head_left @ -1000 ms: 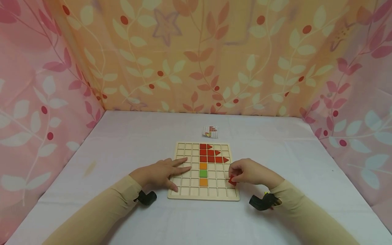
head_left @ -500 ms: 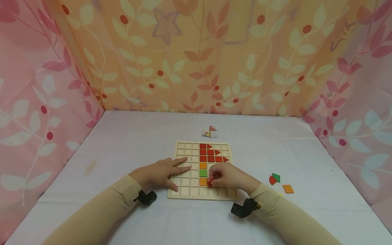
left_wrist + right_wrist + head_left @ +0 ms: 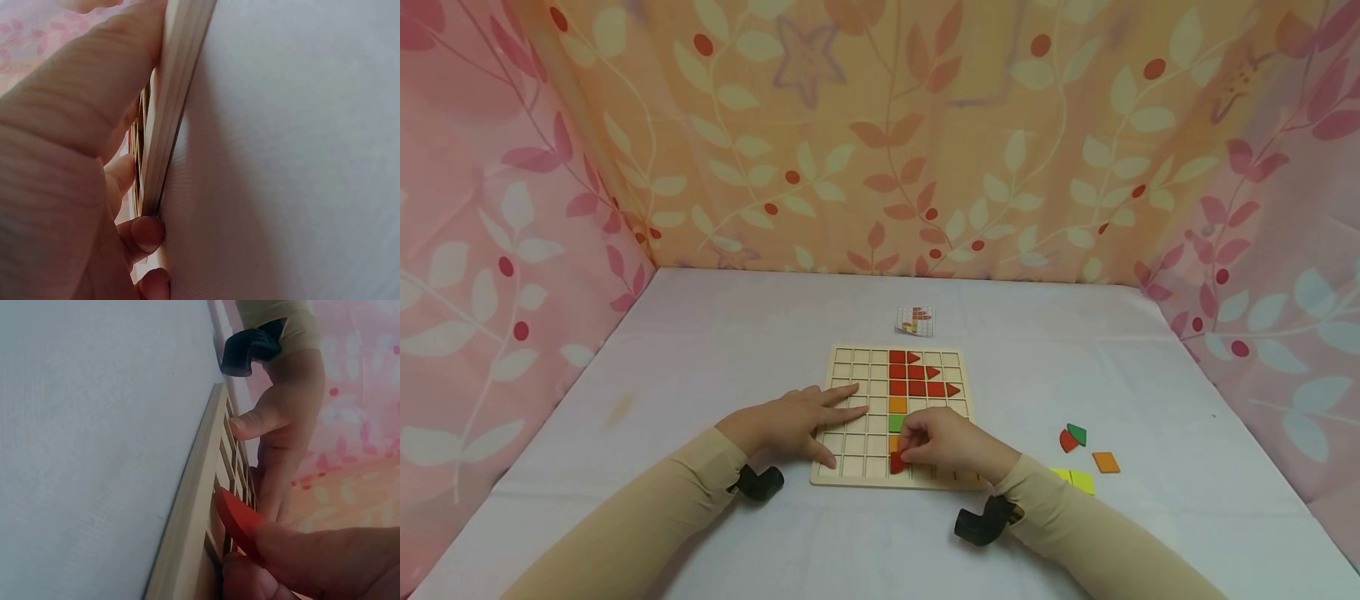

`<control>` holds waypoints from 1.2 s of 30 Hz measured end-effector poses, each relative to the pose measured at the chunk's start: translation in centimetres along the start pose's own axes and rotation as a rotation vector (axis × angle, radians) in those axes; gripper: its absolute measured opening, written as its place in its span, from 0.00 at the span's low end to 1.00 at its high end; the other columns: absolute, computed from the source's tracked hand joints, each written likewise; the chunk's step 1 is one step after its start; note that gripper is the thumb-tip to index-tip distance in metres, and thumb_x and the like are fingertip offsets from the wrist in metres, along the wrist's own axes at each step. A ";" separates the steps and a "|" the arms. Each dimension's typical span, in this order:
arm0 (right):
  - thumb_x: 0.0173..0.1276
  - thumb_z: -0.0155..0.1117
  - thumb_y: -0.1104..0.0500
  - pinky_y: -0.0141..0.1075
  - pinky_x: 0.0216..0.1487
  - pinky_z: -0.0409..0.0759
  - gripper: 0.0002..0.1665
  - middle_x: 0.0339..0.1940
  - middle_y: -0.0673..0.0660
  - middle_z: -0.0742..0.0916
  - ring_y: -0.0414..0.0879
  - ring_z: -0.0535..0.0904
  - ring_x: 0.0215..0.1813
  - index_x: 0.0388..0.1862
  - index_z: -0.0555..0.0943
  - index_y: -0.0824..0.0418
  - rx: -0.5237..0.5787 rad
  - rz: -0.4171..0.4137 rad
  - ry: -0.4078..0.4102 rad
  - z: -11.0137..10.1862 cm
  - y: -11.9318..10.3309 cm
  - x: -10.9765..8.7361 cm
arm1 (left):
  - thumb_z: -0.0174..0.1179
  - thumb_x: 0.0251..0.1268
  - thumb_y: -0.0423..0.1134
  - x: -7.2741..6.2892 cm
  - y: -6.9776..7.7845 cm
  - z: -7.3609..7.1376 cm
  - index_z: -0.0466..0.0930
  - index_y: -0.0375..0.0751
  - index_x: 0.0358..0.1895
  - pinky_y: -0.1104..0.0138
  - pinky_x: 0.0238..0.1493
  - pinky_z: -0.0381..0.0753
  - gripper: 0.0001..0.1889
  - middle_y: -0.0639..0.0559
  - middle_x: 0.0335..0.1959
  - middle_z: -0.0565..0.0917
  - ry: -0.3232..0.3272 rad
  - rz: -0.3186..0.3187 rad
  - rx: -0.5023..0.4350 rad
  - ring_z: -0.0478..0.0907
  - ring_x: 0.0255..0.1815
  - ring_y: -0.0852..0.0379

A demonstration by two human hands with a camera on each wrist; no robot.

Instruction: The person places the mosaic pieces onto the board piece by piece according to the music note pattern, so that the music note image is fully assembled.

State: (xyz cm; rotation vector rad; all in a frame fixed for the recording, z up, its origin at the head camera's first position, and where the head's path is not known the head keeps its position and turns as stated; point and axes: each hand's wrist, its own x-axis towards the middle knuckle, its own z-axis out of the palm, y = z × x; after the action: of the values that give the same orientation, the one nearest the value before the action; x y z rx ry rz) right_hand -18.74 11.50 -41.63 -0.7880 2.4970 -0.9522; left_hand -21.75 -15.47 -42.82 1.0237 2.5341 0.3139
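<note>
My right hand (image 3: pixel 951 437) pinches a red tile (image 3: pixel 237 515) with a curved edge between thumb and fingers. It is at the bottom row of the wooden grid board (image 3: pixel 855 447), just below an orange square (image 3: pixel 893 443) that the fingers partly cover. Above that sit a green square (image 3: pixel 896 423) and another orange square (image 3: pixel 897 405). Three rows of red squares (image 3: pixel 917 389) ending in red triangles (image 3: pixel 953 389) fill cells at the top. Spread over the board's left side, my left hand (image 3: pixel 790 425) rests with extended fingers; its thumb touches the lower left corner area.
Behind the board lies a small picture card (image 3: pixel 915 321) with a similar coloured pattern. To the right are an orange tile (image 3: pixel 1106 462), a green piece (image 3: pixel 1077 434), a red piece (image 3: pixel 1067 442) and yellow tiles (image 3: pixel 1078 481) partly under the right sleeve.
My right hand has moved left across the board with the red tile, from the right edge to the bottom cell under the orange square. The loose pieces came into view. My left hand stays put.
</note>
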 end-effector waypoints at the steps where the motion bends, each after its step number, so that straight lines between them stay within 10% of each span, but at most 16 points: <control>1: 0.55 0.69 0.61 0.32 0.30 0.73 0.07 0.20 0.44 0.79 0.39 0.74 0.27 0.24 0.79 0.52 0.008 0.007 -0.006 0.0 0.0 0.0 | 0.54 0.41 0.72 0.0 0.0 0.0 0.47 0.75 0.69 0.44 0.63 0.50 0.45 0.65 0.74 0.39 -0.001 -0.002 -0.001 0.44 0.71 0.41; 36: 0.52 0.70 0.64 0.32 0.30 0.73 0.08 0.22 0.45 0.79 0.39 0.73 0.28 0.26 0.80 0.54 -0.031 -0.025 -0.041 -0.4 -0.3 0.0 | 0.54 0.42 0.71 0.0 0.0 -0.1 0.47 0.73 0.69 0.43 0.63 0.48 0.45 0.64 0.74 0.38 -0.006 0.009 0.005 0.43 0.71 0.38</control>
State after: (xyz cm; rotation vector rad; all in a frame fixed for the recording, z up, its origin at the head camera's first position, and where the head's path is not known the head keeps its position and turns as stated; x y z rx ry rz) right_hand -18.82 11.46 -41.16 -0.8422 2.4781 -0.8988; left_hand -21.77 -15.45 -42.73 1.0360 2.5270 0.3071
